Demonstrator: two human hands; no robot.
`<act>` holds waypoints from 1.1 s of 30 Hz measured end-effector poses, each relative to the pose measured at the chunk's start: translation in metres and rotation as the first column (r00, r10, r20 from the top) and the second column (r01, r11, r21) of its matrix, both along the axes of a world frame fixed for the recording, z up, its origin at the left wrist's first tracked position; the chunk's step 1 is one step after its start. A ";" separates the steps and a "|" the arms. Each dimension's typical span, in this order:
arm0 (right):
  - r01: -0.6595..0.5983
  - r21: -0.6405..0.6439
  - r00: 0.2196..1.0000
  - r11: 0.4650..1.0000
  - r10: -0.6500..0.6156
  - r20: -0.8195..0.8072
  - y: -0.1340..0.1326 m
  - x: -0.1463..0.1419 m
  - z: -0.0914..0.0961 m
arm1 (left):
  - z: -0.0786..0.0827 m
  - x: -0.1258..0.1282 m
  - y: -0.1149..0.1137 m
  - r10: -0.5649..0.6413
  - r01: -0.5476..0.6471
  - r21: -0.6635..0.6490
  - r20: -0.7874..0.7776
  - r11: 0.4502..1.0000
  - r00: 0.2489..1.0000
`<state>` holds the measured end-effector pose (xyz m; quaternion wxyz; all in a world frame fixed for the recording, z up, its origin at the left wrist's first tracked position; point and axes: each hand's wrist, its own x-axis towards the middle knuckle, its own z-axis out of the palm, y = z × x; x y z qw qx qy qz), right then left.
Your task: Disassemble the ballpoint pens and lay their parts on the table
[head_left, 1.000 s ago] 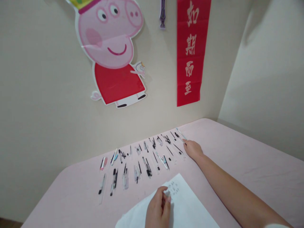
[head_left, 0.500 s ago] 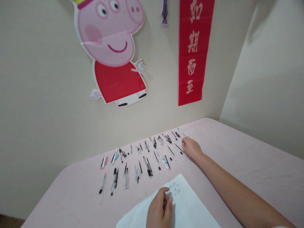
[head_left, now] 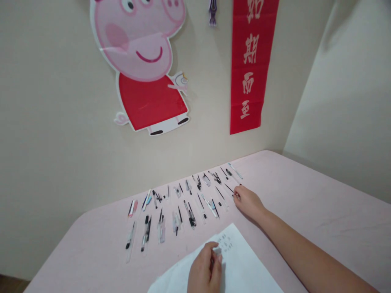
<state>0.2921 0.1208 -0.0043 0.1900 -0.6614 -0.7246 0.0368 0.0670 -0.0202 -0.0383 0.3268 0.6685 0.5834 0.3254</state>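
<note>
My left hand [head_left: 204, 269] rests on a white sheet of paper [head_left: 244, 268], its fingers curled. Something small and pale seems to lie between thumb and forefinger, too hidden to name. Small dark marks show on the sheet just beyond the fingertips. My right hand [head_left: 248, 200] is at the right end of the nearer row of pen parts, fingers pinched low over the bed-like pink surface. It partly covers a thin black refill [head_left: 229, 188]; what the fingertips hold is hidden. Beyond it lie a light-blue pen [head_left: 235, 171] and a black-and-clear pen part [head_left: 229, 172].
Two slanting rows of dismantled pens, with refills, caps and clear barrels [head_left: 190, 213], spread over the pink cloth [head_left: 100, 240]. Behind stands a wall with a pink pig cutout [head_left: 152, 101] and a red banner [head_left: 252, 81].
My right hand has drawn back slightly from the far row, uncovering the light-blue pen's lower end, and now covers part of the nearer row's end. My left hand stays in place.
</note>
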 end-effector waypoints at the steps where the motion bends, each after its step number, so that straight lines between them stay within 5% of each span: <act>1: -0.002 0.003 1.000 1.000 0.002 0.025 -0.005 -0.003 0.001 | 0.000 0.000 0.000 -0.004 0.004 -0.001 0.004 1.000 1.000; 20: 0.023 -0.057 0.973 0.998 -0.010 0.231 -0.011 -0.017 0.004 | 0.014 0.003 -0.001 0.033 -0.033 0.000 0.054 0.999 0.998; 26: 0.015 0.052 0.997 0.999 -0.019 0.079 -0.015 -0.017 0.009 | 0.017 0.002 0.000 0.039 -0.038 -0.015 0.103 0.999 0.994; 29: -0.148 0.182 0.978 0.972 0.171 -0.122 -0.030 -0.030 0.011 | 0.017 0.001 0.002 0.061 -0.054 -0.038 0.227 0.998 0.972; 33: -0.436 0.275 0.807 0.857 0.507 -0.302 -0.063 -0.059 0.007 | 0.017 0.002 0.006 0.230 -0.166 -0.168 0.519 0.972 0.823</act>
